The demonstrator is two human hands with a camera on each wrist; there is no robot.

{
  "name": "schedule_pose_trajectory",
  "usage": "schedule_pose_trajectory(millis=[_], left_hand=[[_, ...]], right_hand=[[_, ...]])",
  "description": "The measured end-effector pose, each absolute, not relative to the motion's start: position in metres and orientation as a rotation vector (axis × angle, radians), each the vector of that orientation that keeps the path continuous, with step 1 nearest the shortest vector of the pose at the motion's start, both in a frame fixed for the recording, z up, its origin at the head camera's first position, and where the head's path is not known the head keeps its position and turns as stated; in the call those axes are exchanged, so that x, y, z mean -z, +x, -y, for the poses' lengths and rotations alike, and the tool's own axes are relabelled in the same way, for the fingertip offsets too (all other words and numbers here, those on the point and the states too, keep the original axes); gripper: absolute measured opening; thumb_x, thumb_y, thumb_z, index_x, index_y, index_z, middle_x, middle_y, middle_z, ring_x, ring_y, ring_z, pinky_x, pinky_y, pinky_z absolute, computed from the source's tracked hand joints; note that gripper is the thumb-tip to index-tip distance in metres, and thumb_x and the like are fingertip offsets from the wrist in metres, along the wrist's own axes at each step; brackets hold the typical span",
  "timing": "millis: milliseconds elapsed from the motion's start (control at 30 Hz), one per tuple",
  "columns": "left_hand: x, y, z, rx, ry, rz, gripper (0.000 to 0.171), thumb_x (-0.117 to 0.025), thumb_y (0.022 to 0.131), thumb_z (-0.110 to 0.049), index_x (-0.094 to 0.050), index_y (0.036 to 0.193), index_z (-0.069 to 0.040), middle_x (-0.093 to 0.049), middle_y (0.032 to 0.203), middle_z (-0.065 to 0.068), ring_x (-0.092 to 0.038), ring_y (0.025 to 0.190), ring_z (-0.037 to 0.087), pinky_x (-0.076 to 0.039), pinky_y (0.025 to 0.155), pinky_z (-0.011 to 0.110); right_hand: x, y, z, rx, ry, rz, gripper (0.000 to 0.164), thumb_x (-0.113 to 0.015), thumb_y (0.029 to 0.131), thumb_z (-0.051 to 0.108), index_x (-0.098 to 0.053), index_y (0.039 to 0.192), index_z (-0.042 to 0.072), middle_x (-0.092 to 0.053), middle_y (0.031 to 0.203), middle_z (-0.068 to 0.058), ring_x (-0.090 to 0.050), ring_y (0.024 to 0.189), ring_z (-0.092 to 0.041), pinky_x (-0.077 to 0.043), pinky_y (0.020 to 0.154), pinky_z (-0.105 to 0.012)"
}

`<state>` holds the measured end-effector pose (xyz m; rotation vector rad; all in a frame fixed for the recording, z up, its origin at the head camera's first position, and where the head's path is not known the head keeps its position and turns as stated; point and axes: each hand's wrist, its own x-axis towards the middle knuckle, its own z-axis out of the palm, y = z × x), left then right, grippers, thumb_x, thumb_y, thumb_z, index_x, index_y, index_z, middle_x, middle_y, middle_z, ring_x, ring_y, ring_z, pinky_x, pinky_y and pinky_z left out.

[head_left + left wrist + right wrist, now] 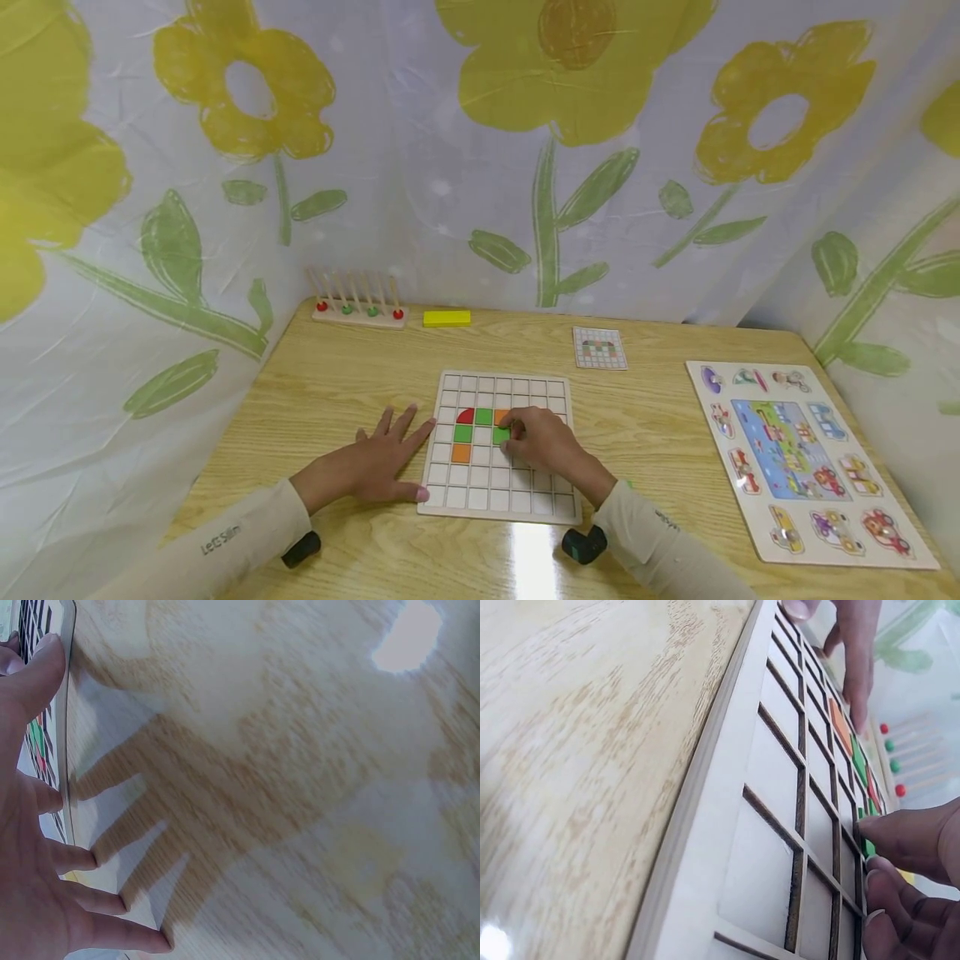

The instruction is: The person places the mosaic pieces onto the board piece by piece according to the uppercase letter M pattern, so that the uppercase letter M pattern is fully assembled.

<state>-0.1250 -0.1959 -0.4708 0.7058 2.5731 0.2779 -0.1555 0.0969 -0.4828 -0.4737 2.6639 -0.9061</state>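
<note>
A pale wooden grid board (498, 517) lies on the table. My right hand (543, 442) is over its middle, pinching a green square tile (500, 436) between thumb and fingers at a cell. In the right wrist view the thumb (900, 832) touches this tile's edge. An orange tile (500, 416) sits just above, partly covered by the fingers. A red rounded tile (467, 416), two green tiles and another orange tile (461, 453) lie in cells to the left. My left hand (378, 467) rests with fingers spread on the table, at the board's left edge.
A small pattern card (600, 348) lies behind the board. At the back left stand a peg rack (360, 314) with red and green beads and a yellow block (447, 318). A picture puzzle board (795, 533) lies at the right. Flowered cloth hangs behind.
</note>
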Motion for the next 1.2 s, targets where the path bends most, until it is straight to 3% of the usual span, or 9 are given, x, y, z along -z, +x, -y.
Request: schedule_pose_trajectory(millis=[433,633,867,1200], left_hand=[[0.468,-0.124,0.196,-0.293,0.693,-2.559,0.106,-0.061,0.086,-0.071,-0.015,0.163,-0.014,-0.006,0.166,0.027,-0.008,0.146,0.062,-0.028,0.096,0.083],[0.469,-0.125,0.196,-0.281,0.694,-2.558,0.106,-0.059,0.086,-0.073,-0.014,0.163,-0.015,-0.005,0.167,0.026,-0.008,0.147,0.061,-0.028,0.097,0.083],[0.468,-0.126,0.196,-0.306,0.693,-2.551,0.105,-0.06,0.087,-0.071,-0.015,0.163,-0.014,-0.005,0.166,0.027,-0.008,0.146,0.062,-0.027,0.097,0.084],[0.468,-0.125,0.197,-0.3,0.7,-2.555,0.106,-0.059,0.086,-0.072,-0.015,0.163,-0.014,-0.005,0.166,0.027,-0.008,0.146,0.062,-0.028,0.096,0.083]], right_hand=[[0.481,-0.16,-0.113,1.044,-0.549,-2.624,0.014,-0.072,0.093,0.02,-0.074,0.106,0.014,-0.062,0.078,0.007,-0.053,0.067,-0.009,-0.042,0.062,-0.026],[0.476,-0.166,-0.137,1.076,-0.589,-2.603,0.016,-0.068,0.096,0.016,-0.073,0.11,0.01,-0.063,0.082,0.004,-0.048,0.062,-0.009,-0.04,0.057,-0.024],[0.468,-0.171,-0.17,1.062,-0.617,-2.628,0.017,-0.066,0.097,0.014,-0.073,0.11,0.008,-0.067,0.09,-0.001,-0.051,0.063,-0.012,-0.046,0.06,-0.025],[0.475,-0.163,-0.22,1.114,-0.703,-2.581,0.02,-0.064,0.1,0.018,-0.073,0.112,0.006,-0.069,0.094,-0.003,-0.05,0.059,-0.007,-0.045,0.056,-0.024]])
